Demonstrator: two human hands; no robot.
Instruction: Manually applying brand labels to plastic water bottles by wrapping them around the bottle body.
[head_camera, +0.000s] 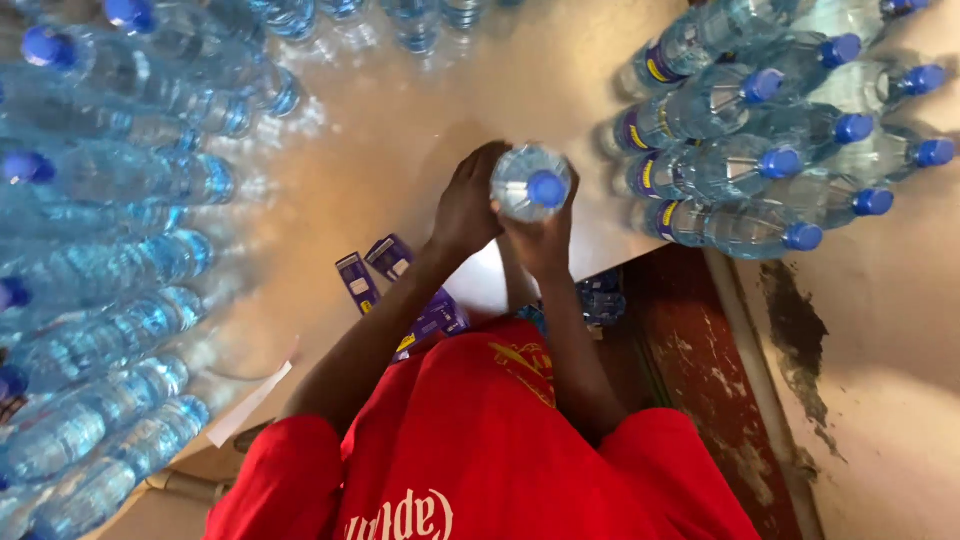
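Both the left hand (466, 205) and right hand (545, 240) grasp one clear plastic water bottle with a blue cap (531, 183) over the tan desk (400, 140); labelled bottles (740, 160) lie right, unlabelled bottles (110, 250) left, purple labels (375, 268) remaining.

Clear plastic water bottle (530, 182) with blue cap, held upright.

Seen from straight above, cap on and facing the camera, body foreshortened. Gripped on both sides over a tan tabletop, roughly midway between two groups of bottles. No label visible, possibly hidden at this angle.
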